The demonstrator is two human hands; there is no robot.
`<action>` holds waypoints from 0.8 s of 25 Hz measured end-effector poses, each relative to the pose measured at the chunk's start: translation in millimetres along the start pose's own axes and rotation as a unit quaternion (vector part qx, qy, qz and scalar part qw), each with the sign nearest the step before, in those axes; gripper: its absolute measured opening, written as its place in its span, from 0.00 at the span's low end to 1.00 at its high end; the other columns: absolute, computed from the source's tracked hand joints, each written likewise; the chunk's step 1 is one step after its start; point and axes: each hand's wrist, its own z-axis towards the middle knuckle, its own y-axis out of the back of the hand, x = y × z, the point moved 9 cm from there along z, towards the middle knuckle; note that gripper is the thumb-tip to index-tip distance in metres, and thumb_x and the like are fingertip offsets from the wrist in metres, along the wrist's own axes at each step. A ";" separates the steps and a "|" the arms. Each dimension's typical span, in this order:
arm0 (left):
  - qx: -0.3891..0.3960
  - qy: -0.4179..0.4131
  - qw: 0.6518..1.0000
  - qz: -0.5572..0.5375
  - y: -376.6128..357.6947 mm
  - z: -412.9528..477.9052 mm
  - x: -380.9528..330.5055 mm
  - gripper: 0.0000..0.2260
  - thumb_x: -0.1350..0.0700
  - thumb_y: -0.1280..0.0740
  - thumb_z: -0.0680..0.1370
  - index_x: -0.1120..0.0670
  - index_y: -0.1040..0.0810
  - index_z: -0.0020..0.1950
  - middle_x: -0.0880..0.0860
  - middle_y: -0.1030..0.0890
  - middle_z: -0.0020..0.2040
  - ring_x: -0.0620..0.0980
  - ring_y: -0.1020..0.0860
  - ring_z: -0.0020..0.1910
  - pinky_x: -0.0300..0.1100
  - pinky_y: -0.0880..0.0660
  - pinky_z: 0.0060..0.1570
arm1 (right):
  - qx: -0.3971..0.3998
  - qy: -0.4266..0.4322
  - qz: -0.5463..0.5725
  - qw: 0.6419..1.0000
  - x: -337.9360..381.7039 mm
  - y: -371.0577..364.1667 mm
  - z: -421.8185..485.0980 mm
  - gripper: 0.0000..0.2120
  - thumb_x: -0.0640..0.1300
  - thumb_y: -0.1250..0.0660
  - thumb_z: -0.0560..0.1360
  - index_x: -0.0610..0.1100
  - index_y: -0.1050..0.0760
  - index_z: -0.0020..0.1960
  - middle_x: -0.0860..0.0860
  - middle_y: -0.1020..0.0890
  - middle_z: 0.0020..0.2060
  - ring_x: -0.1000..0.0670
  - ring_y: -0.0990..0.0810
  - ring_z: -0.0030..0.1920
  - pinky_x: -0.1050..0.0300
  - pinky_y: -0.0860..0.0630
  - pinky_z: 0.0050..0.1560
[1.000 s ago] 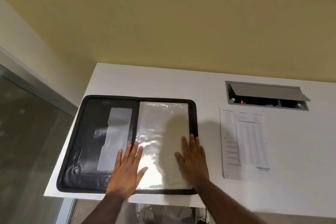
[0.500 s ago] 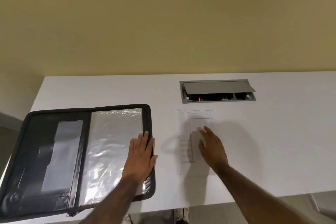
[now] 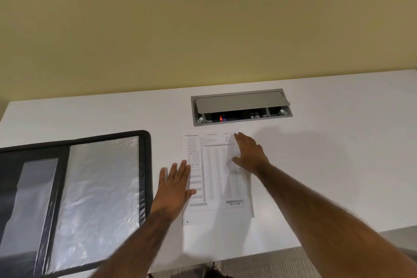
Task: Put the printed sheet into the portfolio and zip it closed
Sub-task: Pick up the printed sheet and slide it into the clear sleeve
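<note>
Left hand [image 3: 174,184] flat, fingers spread, palm down on the left edge of the printed sheet [image 3: 215,175], gripping nothing. Right hand [image 3: 248,153] open too, fingers extended over the sheet's upper right edge, thumb on the paper; whether that edge is pinched or only pressed, impossible to tell. Printed sheet flat on the white table [image 3: 338,153], face up, dense grid of print, "ENTERED" stamp near its lower right corner. Left of the sheet, apart from it, the portfolio [image 3: 144,176] lying wide open, clear plastic sleeve [image 3: 101,198] on the half nearer the sheet, black zip border around. Just beyond the sheet's top edge, a grey cable box [image 3: 241,106] set into the table, lid raised, red light inside.
</note>
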 end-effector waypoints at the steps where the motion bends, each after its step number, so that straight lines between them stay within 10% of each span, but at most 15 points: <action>1: 0.004 -0.001 1.000 0.001 -0.2 0.6 -0.9 0.38 0.33 0.66 0.76 0.53 0.61 0.80 0.51 0.63 0.80 0.58 0.60 0.80 0.56 0.67 0.73 | 0.005 0.001 -0.008 1.000 0.2 0.5 3.1 0.43 0.50 0.28 0.74 0.48 0.50 0.80 0.49 0.44 0.80 0.44 0.43 0.78 0.37 0.40 0.74; 15: 0.014 0.019 1.000 0.005 1.2 -1.1 -3.8 0.35 0.35 0.59 0.81 0.50 0.78 0.75 0.50 0.73 0.77 0.57 0.69 0.78 0.60 0.64 0.77 | 0.002 -0.031 0.014 0.999 2.6 24.5 39.3 0.39 0.58 0.26 0.70 0.48 0.39 0.73 0.47 0.28 0.68 0.43 0.31 0.67 0.42 0.33 0.66; 20: 0.031 0.021 0.999 -0.024 0.8 -1.5 -6.8 0.34 0.37 0.54 0.82 0.51 0.70 0.78 0.50 0.71 0.78 0.56 0.68 0.79 0.60 0.61 0.78 | 0.001 -0.042 0.280 0.959 4.5 5.8 20.3 0.40 0.50 0.24 0.72 0.48 0.42 0.76 0.46 0.26 0.69 0.43 0.25 0.65 0.43 0.26 0.66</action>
